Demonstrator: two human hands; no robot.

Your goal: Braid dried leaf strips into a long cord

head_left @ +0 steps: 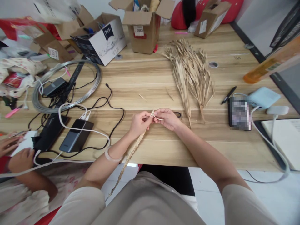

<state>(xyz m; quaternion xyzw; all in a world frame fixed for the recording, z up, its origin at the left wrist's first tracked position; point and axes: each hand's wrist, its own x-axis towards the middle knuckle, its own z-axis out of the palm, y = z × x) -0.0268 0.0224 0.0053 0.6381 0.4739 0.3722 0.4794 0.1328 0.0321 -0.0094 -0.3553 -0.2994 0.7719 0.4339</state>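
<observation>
While the left hand pinches the upper end of a long, narrow, straw-coloured braid of dried plant fibre, the right hand meets it closely, its thumb and fingertips drawn narrow on a thin, pale, flat strand at that end. The braid hangs slantwise from beneath the left hand, across the front edge of the light wood-grain table and down beside the left forearm. Its surface looks knobbly and tightly plaited, pale cream near the fingers, browner and thinner toward the lower tip. Beyond the right hand, tan, papery bundles of dried leaves lie fanned out, their stalks pointing toward the person.
</observation>
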